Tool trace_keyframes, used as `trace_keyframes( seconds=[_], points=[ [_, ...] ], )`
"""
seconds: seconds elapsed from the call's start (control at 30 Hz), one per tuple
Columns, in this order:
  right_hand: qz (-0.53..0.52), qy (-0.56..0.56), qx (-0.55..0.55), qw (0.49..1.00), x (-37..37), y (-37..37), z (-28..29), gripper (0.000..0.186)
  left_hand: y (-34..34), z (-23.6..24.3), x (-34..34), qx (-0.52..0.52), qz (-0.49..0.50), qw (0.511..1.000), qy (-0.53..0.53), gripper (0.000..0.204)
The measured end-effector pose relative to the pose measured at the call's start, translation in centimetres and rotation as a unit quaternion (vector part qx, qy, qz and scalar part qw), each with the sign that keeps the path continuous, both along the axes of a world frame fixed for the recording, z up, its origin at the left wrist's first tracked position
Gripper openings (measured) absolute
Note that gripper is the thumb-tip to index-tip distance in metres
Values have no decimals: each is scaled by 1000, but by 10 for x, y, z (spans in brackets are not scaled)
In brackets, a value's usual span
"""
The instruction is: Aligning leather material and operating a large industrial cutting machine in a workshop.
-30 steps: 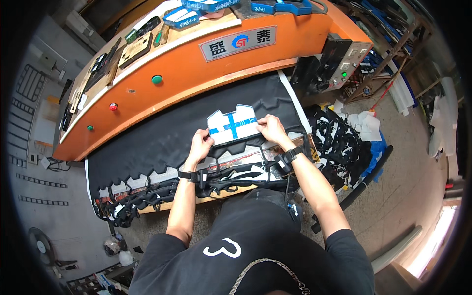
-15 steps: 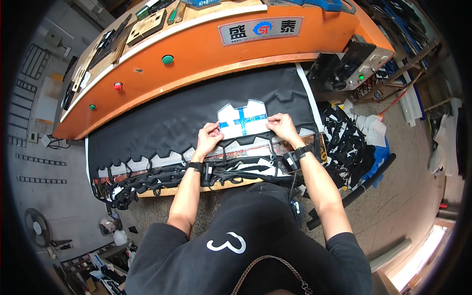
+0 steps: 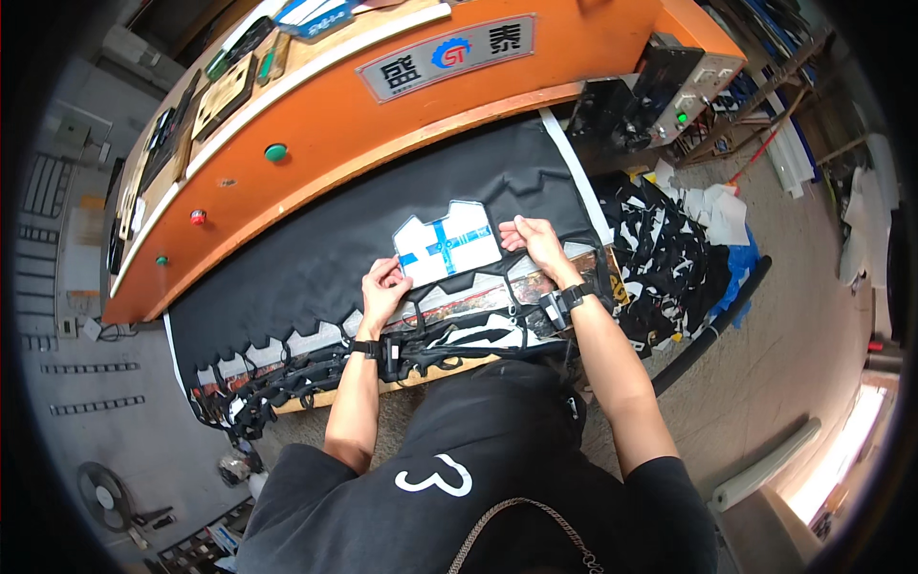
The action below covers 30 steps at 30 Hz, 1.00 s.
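My left hand point(image 3: 382, 289), thumb and fingers narrowed, touches the white plate point(image 3: 463, 254) at its eight o'clock, probably to steady it, though I cannot tell whether it grips; my right hand point(image 3: 535, 244), loosely open and empty, hovers just beside it at three; this one plate, crossed by two blue tape strips point(image 3: 441, 232), lies near the black sheet's point(image 3: 296, 266) notched edge, perhaps to save material; toward ten, the orange machine point(image 3: 316, 105) bears three buttons point(image 3: 275, 152), two green, one red; one scrap pile point(image 3: 660, 253) lies at three.

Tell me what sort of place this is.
Probably a workshop where sheet material is cut: a big orange machine, a black sheet with a notched edge lying before it, and a heap of black and white scraps alongside.
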State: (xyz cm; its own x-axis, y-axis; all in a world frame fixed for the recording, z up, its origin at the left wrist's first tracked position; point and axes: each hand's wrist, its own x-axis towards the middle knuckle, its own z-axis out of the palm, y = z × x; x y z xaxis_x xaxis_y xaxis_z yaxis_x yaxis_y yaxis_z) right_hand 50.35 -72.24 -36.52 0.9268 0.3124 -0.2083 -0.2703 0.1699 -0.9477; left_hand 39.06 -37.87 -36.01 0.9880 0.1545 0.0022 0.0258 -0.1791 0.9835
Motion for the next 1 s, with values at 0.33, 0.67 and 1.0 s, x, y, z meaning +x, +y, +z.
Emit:
trace_keyframes(
  seconds=[0.33, 0.67, 1.0],
  points=[
    [34, -49, -113, 992, 3, 5, 3, 33, 6, 2, 11, 18, -37, 998, 50, 46],
    [47, -66, -116, 990, 14, 2, 12, 34, 1, 0, 20, 18, -31, 999, 4, 51],
    [-48, -116, -210, 970, 4, -16, 76, 28, -3, 27, 24, 39, -2, 997, -64, 55]
  ],
)
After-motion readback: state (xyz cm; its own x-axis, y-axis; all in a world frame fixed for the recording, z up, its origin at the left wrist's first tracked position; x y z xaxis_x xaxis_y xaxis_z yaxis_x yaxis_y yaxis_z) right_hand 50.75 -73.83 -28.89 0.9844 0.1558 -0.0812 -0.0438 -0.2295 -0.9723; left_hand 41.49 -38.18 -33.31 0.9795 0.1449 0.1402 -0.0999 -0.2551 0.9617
